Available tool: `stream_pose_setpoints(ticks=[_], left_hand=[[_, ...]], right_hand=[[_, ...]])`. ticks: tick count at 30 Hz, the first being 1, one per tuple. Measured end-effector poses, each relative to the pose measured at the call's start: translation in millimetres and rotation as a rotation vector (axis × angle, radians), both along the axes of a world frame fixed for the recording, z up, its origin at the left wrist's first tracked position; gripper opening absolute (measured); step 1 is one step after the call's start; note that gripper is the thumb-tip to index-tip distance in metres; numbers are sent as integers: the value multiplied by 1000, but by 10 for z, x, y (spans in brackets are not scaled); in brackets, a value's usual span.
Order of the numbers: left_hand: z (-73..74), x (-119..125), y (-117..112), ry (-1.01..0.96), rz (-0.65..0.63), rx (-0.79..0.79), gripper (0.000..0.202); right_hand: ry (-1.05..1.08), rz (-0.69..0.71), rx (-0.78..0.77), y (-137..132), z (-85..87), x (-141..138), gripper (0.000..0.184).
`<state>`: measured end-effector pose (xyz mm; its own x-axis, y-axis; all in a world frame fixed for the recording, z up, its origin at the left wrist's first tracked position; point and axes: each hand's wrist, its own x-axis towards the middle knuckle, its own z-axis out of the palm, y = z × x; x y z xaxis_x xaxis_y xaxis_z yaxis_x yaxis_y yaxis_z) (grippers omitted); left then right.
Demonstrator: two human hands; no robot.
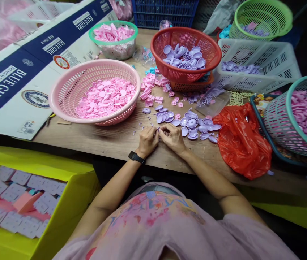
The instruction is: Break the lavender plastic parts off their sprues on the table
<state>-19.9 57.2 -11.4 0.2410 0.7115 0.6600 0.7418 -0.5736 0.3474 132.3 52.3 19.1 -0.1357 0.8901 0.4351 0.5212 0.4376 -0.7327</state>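
Note:
My left hand (148,140), with a black band on the wrist, and my right hand (173,138) meet fingertip to fingertip over the front of the table. Both are closed in a pinch. A tiny pale bit shows between the fingers, too small to name. Just beyond and right of my right hand lies a spread of purple oval plastic pieces (192,123). Tiny purple hook-like bits (134,133) are scattered left of my left hand. A few small pink round pieces (177,116) lie among the purple ones, with pink block-like pieces (148,98) farther back.
A pink basket (61,97) of pink parts stands left, a red basket (158,47) of purple parts behind. At right are a red plastic bag (242,144) and a teal-rimmed basket (278,115). A yellow box (72,202) sits below the table's left edge.

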Motion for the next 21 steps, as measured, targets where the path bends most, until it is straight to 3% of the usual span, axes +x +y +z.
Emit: stream_pose_setpoints(ticks=[10,16,18,21], left_hand=[[10,-12,-6,65,-27,-7,21],[4,-8,4,-7,-51,-72,13],[19,26,-1,-42,-55,-61,10],[39,76,-10,-87,-72,-61,23]], right_hand=[[12,-8,-29,10,8,-19,12],[45,8,-47,68,4,-16,10],[16,-9,-32,97,39,19,9],[-46,-89,51,135,151,152,11]])
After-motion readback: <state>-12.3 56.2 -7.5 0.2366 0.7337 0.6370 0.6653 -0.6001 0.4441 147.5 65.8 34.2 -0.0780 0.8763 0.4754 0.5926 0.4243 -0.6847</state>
